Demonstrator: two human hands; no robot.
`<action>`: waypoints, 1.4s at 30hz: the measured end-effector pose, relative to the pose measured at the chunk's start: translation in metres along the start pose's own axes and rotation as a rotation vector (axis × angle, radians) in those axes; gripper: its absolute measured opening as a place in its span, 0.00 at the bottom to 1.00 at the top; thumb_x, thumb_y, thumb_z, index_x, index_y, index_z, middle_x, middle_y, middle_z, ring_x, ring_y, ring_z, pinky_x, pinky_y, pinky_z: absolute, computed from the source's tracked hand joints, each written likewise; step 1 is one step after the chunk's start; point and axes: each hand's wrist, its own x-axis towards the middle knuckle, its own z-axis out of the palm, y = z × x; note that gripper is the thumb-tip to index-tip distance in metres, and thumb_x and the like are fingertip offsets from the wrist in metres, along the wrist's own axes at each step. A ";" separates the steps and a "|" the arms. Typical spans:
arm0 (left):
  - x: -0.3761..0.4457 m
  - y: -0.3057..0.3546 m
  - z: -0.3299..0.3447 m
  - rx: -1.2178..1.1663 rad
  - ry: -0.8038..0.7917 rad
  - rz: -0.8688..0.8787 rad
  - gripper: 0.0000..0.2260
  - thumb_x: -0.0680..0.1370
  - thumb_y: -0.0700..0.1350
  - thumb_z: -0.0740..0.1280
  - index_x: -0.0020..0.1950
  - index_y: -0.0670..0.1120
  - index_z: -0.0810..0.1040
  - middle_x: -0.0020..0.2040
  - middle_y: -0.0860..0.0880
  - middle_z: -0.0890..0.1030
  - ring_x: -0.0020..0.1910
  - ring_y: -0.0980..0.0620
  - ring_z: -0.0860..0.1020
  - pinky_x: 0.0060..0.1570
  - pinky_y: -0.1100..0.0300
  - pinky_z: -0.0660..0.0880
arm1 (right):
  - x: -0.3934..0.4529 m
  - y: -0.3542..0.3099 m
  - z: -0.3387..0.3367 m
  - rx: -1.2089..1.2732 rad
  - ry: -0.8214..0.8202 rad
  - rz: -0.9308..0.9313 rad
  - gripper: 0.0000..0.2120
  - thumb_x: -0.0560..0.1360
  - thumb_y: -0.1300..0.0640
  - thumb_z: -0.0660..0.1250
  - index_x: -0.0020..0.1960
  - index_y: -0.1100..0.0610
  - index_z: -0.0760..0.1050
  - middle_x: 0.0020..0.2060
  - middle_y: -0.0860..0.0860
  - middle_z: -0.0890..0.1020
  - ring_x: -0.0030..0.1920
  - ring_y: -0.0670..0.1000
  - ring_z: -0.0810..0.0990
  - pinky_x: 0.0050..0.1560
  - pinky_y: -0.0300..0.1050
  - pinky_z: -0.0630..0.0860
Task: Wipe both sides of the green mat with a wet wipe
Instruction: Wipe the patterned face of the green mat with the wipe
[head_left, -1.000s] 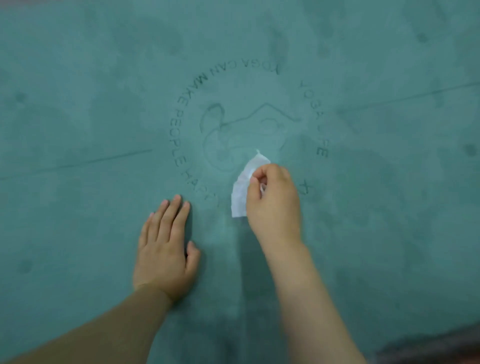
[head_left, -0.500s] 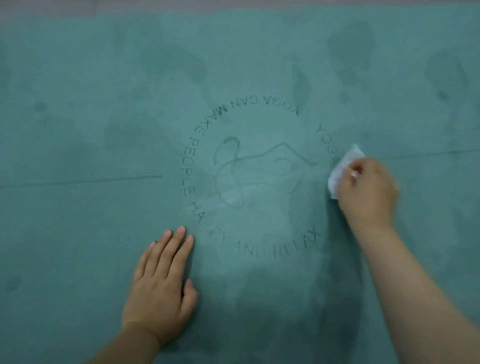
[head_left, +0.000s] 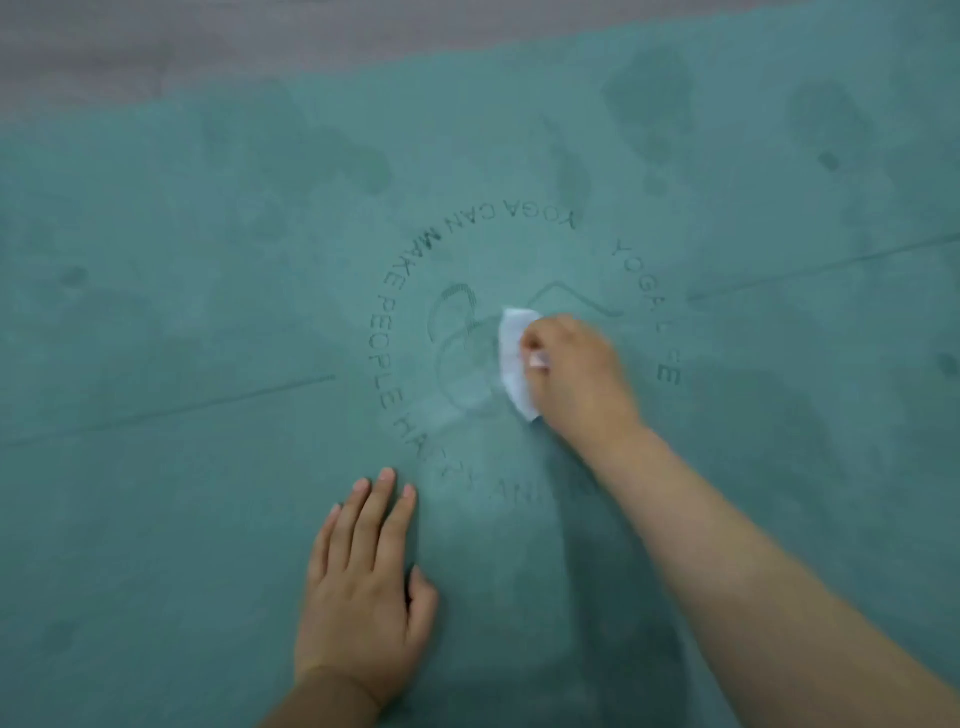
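Green mat (head_left: 182, 519): lies flat and spread across nearly the whole view, its far edge meeting a grey floor (head_left: 208, 47) at the top; printed side up, with a ring of lettering (head_left: 387, 332) around a line drawing at centre. Wet wipe (head_left: 514, 358): white, folded into a narrow pad, pressed on the mat inside that ring. Your right hand (head_left: 576, 374) grips it, fingers curled and clamped on the wipe's right edge. Your left hand (head_left: 363, 587) rests flat on the mat nearer you, fingers straight and close together, holding nothing. Condition: dark damp-looking patches (head_left: 649, 98) scattered over the far half, paler haze around the lettering. Risks, as judged from this: the small pad covers little per stroke, so you may leave unwiped bands between passes, chiefly toward the far edge and corners; the wipe may dry or bunch under your fingers and only smear; lift your left hand and the mat may creep or ruck under a hard stroke. Underside not yet shown; leaving it unwiped leaves the job half done.
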 end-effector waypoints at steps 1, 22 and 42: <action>0.000 0.000 0.000 0.006 0.000 0.006 0.31 0.70 0.49 0.58 0.74 0.42 0.68 0.76 0.44 0.67 0.75 0.43 0.63 0.76 0.48 0.54 | 0.001 0.041 -0.018 -0.050 0.092 0.235 0.08 0.70 0.65 0.64 0.48 0.60 0.78 0.46 0.60 0.80 0.48 0.63 0.78 0.48 0.54 0.73; -0.002 0.001 0.001 0.047 0.065 0.020 0.28 0.72 0.48 0.57 0.70 0.41 0.72 0.72 0.43 0.71 0.74 0.42 0.64 0.75 0.47 0.55 | -0.072 0.108 -0.055 -0.005 0.431 0.850 0.14 0.73 0.58 0.58 0.52 0.62 0.78 0.52 0.63 0.80 0.53 0.62 0.76 0.52 0.48 0.69; -0.003 0.002 0.002 0.081 0.038 -0.001 0.28 0.73 0.48 0.56 0.71 0.41 0.70 0.74 0.43 0.69 0.75 0.43 0.62 0.75 0.48 0.53 | -0.107 0.100 -0.043 -0.104 0.434 0.794 0.12 0.71 0.59 0.58 0.46 0.59 0.79 0.41 0.61 0.80 0.43 0.63 0.77 0.43 0.50 0.70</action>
